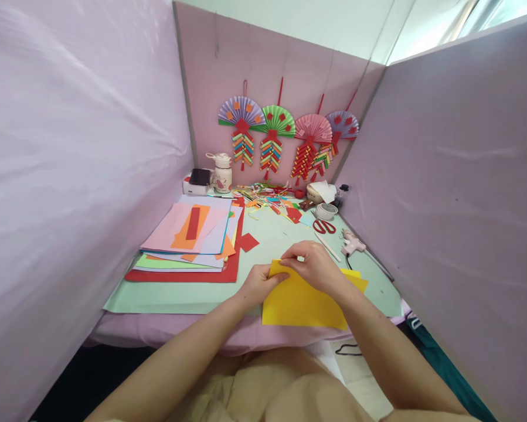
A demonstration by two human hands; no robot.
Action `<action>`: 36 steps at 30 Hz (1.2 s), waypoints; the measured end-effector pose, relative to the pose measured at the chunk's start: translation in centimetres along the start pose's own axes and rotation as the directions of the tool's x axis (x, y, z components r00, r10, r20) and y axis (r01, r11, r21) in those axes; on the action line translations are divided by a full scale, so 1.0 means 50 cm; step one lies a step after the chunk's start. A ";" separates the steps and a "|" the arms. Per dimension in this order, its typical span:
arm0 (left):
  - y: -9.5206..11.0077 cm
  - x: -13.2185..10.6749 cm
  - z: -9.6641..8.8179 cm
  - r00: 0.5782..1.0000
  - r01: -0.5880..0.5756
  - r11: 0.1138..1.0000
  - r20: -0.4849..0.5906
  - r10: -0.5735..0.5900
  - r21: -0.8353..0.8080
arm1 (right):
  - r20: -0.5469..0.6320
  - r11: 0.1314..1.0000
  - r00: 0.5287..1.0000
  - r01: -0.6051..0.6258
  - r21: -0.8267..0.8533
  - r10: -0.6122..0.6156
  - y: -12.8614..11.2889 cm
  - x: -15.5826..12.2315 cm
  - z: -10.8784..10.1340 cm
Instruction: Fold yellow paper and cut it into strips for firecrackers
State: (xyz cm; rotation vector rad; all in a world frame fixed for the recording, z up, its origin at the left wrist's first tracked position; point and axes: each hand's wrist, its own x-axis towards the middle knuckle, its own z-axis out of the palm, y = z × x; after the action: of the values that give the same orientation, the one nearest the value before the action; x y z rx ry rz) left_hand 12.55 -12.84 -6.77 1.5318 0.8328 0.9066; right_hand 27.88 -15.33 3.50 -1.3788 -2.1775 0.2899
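Observation:
A yellow sheet of paper is held up at the table's front edge, partly hanging over it. My left hand pinches its upper left corner, thumb on the near face. At the top edge of the same sheet, my right hand has thumb and fingertips pressed together on the paper. Another yellow piece shows behind my right wrist; whether it is a separate sheet I cannot tell. A small red paper square lies on the table beyond my left hand.
A stack of coloured paper lies to the left. On the right are red-handled scissors, a white pen-like stick, a glue gun and a tape roll. Paper scraps, a cream flask and hanging fan ornaments stand at the back.

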 end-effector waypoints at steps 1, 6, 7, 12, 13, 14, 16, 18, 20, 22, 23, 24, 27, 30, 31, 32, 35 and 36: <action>0.000 0.000 0.000 1.000 -0.002 1.000 -0.003 0.002 0.002 | 0.000 1.000 1.000 0.005 0.002 -0.005 0.000 0.000 0.000; 0.000 0.001 0.001 1.000 -0.014 1.000 -0.016 0.015 0.023 | -0.002 1.000 1.000 0.027 0.002 -0.027 -0.001 -0.001 0.000; 0.000 0.001 0.001 1.000 -0.020 0.999 -0.016 0.020 0.029 | -0.001 1.000 1.000 0.025 0.007 -0.025 -0.001 -0.001 0.000; 0.002 0.002 0.001 0.999 -0.030 0.998 -0.012 0.031 0.046 | 0.038 0.997 0.999 -0.018 0.074 0.015 -0.004 0.000 -0.001; 0.003 0.002 0.001 0.999 -0.030 0.998 -0.015 0.031 0.050 | 0.042 0.997 0.999 -0.019 0.079 0.016 -0.005 0.001 -0.001; 0.004 0.001 0.001 0.999 -0.031 0.998 -0.017 0.032 0.052 | 0.042 0.997 0.999 -0.016 0.079 0.012 -0.007 0.001 -0.002; 0.005 0.000 0.001 0.999 -0.030 0.998 -0.015 0.031 0.047 | 0.038 0.997 0.999 -0.004 0.074 0.002 -0.011 0.002 -0.003; 0.006 -0.001 0.002 1.000 -0.018 0.999 -0.004 0.018 0.030 | 0.035 0.997 0.999 0.004 0.073 -0.007 -0.013 0.001 -0.004; 0.006 -0.002 0.002 1.000 -0.008 1.000 0.003 0.008 0.023 | 0.039 0.997 0.999 0.001 0.082 -0.004 -0.013 0.001 -0.005; 0.005 -0.002 0.003 1.000 -0.007 1.000 -0.001 0.007 0.026 | 0.057 0.995 0.998 -0.018 0.103 0.012 -0.014 0.001 -0.006; 0.004 -0.001 0.003 1.000 -0.009 1.000 -0.003 0.009 0.027 | 0.068 0.993 0.997 -0.031 0.116 0.023 -0.014 0.002 -0.006; 0.003 -0.001 0.003 1.000 -0.011 1.000 -0.003 0.011 0.026 | 0.080 0.991 0.996 -0.043 0.129 0.032 -0.015 0.002 -0.007; 0.000 -0.001 0.003 1.000 -0.007 1.000 0.007 0.007 -0.003 | 0.101 0.986 0.994 -0.061 0.153 0.045 -0.019 0.004 -0.008; -0.002 -0.001 0.003 1.000 0.002 1.000 0.023 -0.002 -0.023 | 0.099 0.985 0.994 -0.059 0.164 0.043 -0.021 0.006 -0.007; -0.002 -0.001 0.003 1.000 0.004 1.000 0.027 -0.003 -0.024 | 0.095 0.984 0.995 -0.059 0.170 0.043 -0.020 0.006 -0.006; -0.002 -0.001 0.003 1.000 0.004 1.000 0.029 -0.003 -0.024 | 0.093 0.982 0.995 -0.061 0.177 0.045 -0.020 0.006 -0.006; -0.003 0.000 0.003 1.000 -0.004 1.000 0.027 0.004 -0.020 | 0.108 0.976 0.993 -0.077 0.203 0.056 -0.017 0.007 -0.005; -0.004 0.001 0.003 1.000 -0.007 1.000 0.025 0.007 -0.018 | 0.117 0.974 0.991 -0.082 0.211 0.058 -0.017 0.007 -0.005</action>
State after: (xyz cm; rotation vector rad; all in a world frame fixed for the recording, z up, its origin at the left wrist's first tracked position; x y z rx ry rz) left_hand 12.68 -12.85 -6.96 1.5286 0.7998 0.8956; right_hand 27.25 -15.41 4.21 -1.3465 -2.1148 0.6231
